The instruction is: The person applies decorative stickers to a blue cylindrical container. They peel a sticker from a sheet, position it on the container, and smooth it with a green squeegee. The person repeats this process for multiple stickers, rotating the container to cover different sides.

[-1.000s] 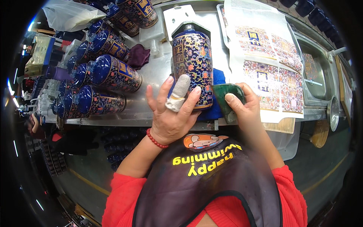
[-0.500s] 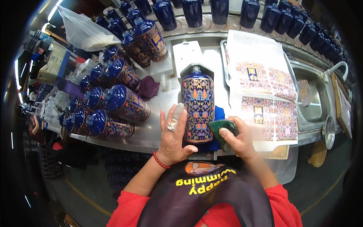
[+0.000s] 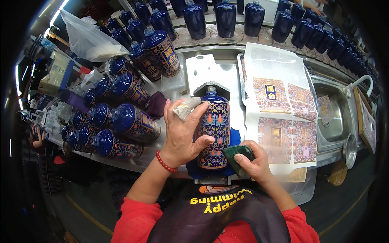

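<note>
A dark blue bottle (image 3: pixel 212 129) with a colourful floral wrap lies in a metal holder (image 3: pixel 198 87), its neck pointing away from me. My left hand (image 3: pixel 180 133) is at the bottle's left side, with fingers spread and the index fingertip against the upper left of the pattern. Pale cloth (image 3: pixel 186 108) is wrapped around one of its fingers, and a red bead bracelet circles the wrist. In my right hand (image 3: pixel 255 164) is a dark green scraper (image 3: pixel 240 156), its edge close to the bottle's lower right side. Whether it touches cannot be told. Blue cloth (image 3: pixel 236 137) shows under the bottle.
Several patterned bottles (image 3: pixel 135 121) crowd the left side beside a purple cloth (image 3: pixel 156 105). Printed pattern sheets (image 3: pixel 279 105) lie to the right, before a sink (image 3: pixel 334 111) with a metal ladle (image 3: pixel 349 150). Plain blue bottles (image 3: pixel 225 20) line a curved conveyor behind.
My left hand has come over the bottle's left side, its wrapped finger tilting across. My right hand still holds the scraper near the lower right. The whole view has shifted slightly.
</note>
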### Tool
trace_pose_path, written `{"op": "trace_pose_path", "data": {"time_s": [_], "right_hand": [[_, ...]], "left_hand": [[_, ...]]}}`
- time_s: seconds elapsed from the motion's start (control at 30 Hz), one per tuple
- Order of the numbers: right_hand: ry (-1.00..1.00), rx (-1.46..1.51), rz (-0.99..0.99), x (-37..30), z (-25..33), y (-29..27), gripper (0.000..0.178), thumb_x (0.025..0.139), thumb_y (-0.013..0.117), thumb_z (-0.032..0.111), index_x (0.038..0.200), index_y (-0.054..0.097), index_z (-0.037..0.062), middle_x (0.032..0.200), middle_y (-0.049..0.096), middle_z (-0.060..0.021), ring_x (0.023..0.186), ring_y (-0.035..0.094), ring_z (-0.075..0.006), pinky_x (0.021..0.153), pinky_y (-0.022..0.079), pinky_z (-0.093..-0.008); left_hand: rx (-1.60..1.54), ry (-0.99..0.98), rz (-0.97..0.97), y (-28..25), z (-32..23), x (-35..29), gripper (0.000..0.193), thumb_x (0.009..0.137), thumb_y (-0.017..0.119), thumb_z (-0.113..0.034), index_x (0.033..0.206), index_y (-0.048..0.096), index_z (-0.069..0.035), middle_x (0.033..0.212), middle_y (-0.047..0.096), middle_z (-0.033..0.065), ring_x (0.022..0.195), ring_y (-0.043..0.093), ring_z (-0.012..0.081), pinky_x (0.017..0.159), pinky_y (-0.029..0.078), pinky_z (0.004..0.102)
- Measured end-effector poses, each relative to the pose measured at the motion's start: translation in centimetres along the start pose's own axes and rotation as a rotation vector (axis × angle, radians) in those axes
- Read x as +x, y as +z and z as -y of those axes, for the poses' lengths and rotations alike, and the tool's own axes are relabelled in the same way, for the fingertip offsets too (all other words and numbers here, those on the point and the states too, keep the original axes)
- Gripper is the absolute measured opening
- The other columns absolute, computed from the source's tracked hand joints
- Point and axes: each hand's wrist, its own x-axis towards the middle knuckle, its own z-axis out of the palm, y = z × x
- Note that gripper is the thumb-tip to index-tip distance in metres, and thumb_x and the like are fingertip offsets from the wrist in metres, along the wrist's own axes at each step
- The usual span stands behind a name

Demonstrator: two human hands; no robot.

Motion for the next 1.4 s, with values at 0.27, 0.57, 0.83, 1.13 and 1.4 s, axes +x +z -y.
{"op": "trace_pose_path", "data": {"time_s": [0.27, 0.57, 0.83, 1.13, 1.4], "right_hand": [[-0.03, -0.025, 0.018, 0.3, 0.0, -0.2, 0.025, 0.09, 0.074, 0.018, 0.105, 0.066, 0.0003, 0.085, 0.069, -0.0082, 0.076, 0.063, -0.0134, 0.07, 0.05, -0.0292], [-0.073, -0.053, 0.021, 0.5, 0.0, -0.2, 0.025, 0.09, 0.075, 0.019, 0.104, 0.066, 0.0004, 0.084, 0.068, -0.009, 0.075, 0.063, -0.0143, 0.068, 0.05, -0.0294], [-0.084, -0.074, 0.006, 0.6, 0.1, -0.1, 0.024, 0.09, 0.075, 0.019, 0.103, 0.067, 0.0009, 0.083, 0.068, -0.0087, 0.073, 0.062, -0.0142, 0.067, 0.05, -0.0297], [-0.114, -0.097, 0.009, 0.8, 0.2, -0.1, 0.024, 0.09, 0.075, 0.018, 0.103, 0.067, 0.0002, 0.084, 0.068, -0.0092, 0.074, 0.063, -0.0151, 0.068, 0.05, -0.0301], [-0.121, -0.087, 0.0, 0.9, 0.2, 0.2, 0.023, 0.09, 0.075, 0.018, 0.102, 0.067, -0.0002, 0.085, 0.068, -0.0103, 0.075, 0.064, -0.0161, 0.068, 0.051, -0.0306]], "left_hand": [[0.145, 0.062, 0.028, -0.6, 0.1, 1.5, 0.074, 0.095, 0.052, -0.069, 0.138, 0.062, -0.01, 0.132, 0.059, 0.0167, 0.133, 0.039, 0.0387, 0.119, 0.012, 0.0617], [0.085, 0.017, 0.03, -0.4, -0.1, 1.3, 0.081, 0.095, 0.051, -0.069, 0.141, 0.059, -0.003, 0.132, 0.061, 0.0182, 0.135, 0.037, 0.0377, 0.119, 0.012, 0.0612], [0.172, 0.035, 0.098, 0.0, -0.9, 1.1, 0.097, 0.094, 0.045, -0.074, 0.148, 0.048, 0.006, 0.129, 0.062, 0.0207, 0.137, 0.033, 0.0396, 0.118, 0.01, 0.0641], [0.236, 0.049, 0.174, 0.4, -3.2, 1.1, 0.116, 0.091, 0.033, -0.083, 0.156, 0.025, 0.012, 0.113, 0.066, 0.0277, 0.151, 0.018, 0.0479, 0.115, 0.002, 0.0726], [0.145, 0.001, 0.178, 0.7, -3.5, 1.5, 0.117, 0.09, 0.039, -0.082, 0.157, 0.022, 0.012, 0.125, 0.062, 0.0299, 0.151, 0.016, 0.0501, 0.114, 0.001, 0.0731]]}}
